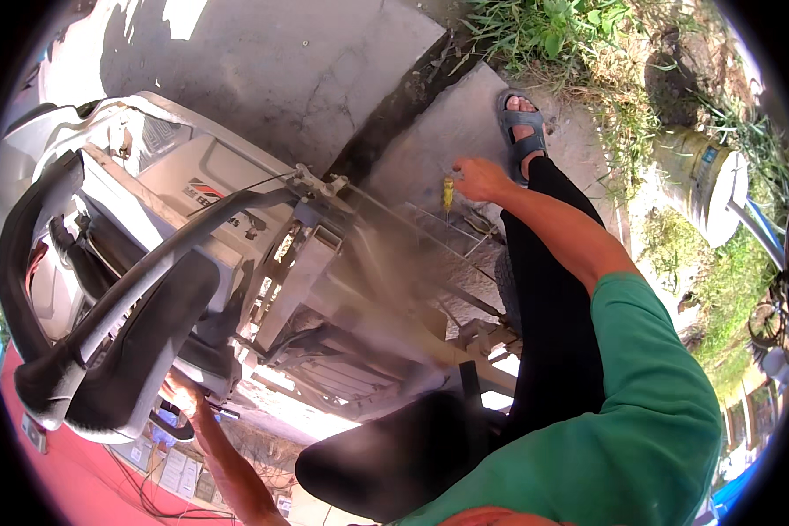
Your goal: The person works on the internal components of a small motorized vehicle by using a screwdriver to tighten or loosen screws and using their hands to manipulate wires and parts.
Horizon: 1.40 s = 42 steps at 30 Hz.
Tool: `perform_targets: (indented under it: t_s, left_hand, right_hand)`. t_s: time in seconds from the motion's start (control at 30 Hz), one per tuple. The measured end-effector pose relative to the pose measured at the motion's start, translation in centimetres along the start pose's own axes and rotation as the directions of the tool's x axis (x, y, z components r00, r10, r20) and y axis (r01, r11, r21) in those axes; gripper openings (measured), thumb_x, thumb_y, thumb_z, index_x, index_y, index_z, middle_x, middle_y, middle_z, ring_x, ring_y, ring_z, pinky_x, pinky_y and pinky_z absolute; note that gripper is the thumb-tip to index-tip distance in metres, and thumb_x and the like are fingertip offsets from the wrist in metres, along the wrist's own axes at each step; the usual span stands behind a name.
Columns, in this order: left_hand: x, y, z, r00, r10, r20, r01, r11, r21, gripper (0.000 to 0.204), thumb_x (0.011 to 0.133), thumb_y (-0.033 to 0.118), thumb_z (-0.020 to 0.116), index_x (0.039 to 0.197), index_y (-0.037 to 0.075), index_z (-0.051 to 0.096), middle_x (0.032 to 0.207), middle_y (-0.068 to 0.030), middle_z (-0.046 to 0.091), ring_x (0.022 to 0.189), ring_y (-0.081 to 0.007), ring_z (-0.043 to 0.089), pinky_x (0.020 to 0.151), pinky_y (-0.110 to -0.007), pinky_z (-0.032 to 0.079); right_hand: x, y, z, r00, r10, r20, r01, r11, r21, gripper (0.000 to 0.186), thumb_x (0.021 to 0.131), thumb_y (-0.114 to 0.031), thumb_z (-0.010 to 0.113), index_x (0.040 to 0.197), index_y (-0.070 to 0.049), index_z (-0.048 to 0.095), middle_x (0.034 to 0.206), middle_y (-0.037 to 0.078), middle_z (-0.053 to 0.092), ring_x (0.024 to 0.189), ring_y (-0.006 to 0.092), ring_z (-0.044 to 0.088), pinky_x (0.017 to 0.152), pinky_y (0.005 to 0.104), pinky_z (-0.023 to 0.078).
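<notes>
The person leans over an overturned office chair [237,289] which lies on the concrete ground [324,70]. The right hand [480,180] reaches far forward and closes around a yellow-handled screwdriver [448,195], which stands just beside the thin metal rods [430,223] of the chair's underside, near the sandalled foot [522,131]. The left hand [182,396] is low in the picture, pressed against the grey armrest [131,351]; its fingers seem curled on the edge, but I cannot tell how firmly. I judge that the step in hand is taking up the tool while the chair is steadied. The next move would call for bringing the tip onto a fastener of the metal mechanism [311,254] and keeping the chair from rolling
</notes>
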<state>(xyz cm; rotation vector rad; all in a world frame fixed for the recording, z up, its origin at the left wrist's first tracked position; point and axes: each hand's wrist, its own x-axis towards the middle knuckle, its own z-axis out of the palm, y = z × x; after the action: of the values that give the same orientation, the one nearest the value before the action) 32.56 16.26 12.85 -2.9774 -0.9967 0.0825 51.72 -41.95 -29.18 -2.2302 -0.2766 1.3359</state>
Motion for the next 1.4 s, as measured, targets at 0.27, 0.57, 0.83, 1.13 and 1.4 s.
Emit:
perform_targets:
  t_s: [0.27, 0.57, 0.83, 1.13, 1.4]
  left_hand:
    - [-1.7, -1.3, 0.2, 0.993, -0.067, 0.094, 0.06, 0.996, 0.067, 0.049, 0.108, 0.036, 0.05, 0.136, -0.004, 0.056, 0.136, -0.0292, 0.057, 0.124, -0.0431, 0.053, 0.11, -0.051, 0.037]
    - [-1.9, 0.3, -1.8, 0.996, 0.043, 0.076, -0.051, 0.993, 0.106, 0.048, 0.107, 0.036, 0.05, 0.135, -0.002, 0.059, 0.136, -0.0298, 0.057, 0.124, -0.0429, 0.054, 0.11, -0.052, 0.039]
    - [0.1, 4.7, -0.1, 0.961, 0.235, -0.145, -0.228, 0.971, 0.066, 0.047, 0.106, 0.036, 0.05, 0.134, -0.001, 0.061, 0.136, -0.0303, 0.057, 0.123, -0.0427, 0.055, 0.109, -0.053, 0.041]
    - [0.6, 8.7, -4.2, 0.958, 0.149, -0.246, -0.23, 0.91, -0.345, 0.056, 0.09, 0.038, 0.077, 0.132, 0.004, 0.064, 0.141, -0.0219, 0.049, 0.121, -0.038, 0.053, 0.104, -0.046, 0.047]
    - [-17.1, 11.3, -12.0, 0.858, 0.06, 0.511, 0.427, 0.471, -0.772, 0.041, 0.107, 0.039, 0.056, 0.12, 0.002, 0.066, 0.113, -0.0171, 0.068, 0.107, -0.0241, 0.067, 0.095, -0.039, 0.053]
  right_hand:
    - [5.2, 4.5, 13.7, 0.995, 0.074, 0.063, -0.067, 0.992, -0.106, 0.053, 0.087, -0.029, 0.066, 0.138, -0.016, 0.061, 0.123, 0.023, 0.07, 0.112, 0.0431, 0.068, 0.095, 0.0534, 0.054]
    - [4.4, 4.8, 13.9, 0.983, -0.048, -0.179, 0.02, 0.987, -0.156, 0.029, 0.092, -0.024, 0.066, 0.12, -0.019, 0.066, 0.108, 0.018, 0.068, 0.099, 0.0416, 0.069, 0.085, 0.0518, 0.056]
    - [-3.9, -5.1, -3.0, 0.802, -0.593, -0.069, 0.555, 0.783, -0.28, 0.023, 0.092, -0.019, 0.065, 0.115, -0.017, 0.066, 0.105, 0.013, 0.064, 0.099, 0.038, 0.066, 0.083, 0.0486, 0.054]
    - [-27.7, -23.0, -16.8, 0.581, -0.812, -0.052, 0.773, 0.57, -0.279, 0.037, 0.085, -0.008, 0.071, 0.121, -0.013, 0.067, 0.128, 0.017, 0.064, 0.11, 0.0397, 0.065, 0.089, 0.0455, 0.054]
    - [-35.7, -38.8, -8.9, 0.389, -0.907, -0.159, 0.909, 0.406, -0.091, 0.053, 0.081, -0.005, 0.075, 0.132, -0.014, 0.064, 0.143, 0.026, 0.057, 0.115, 0.0416, 0.065, 0.093, 0.0461, 0.055]
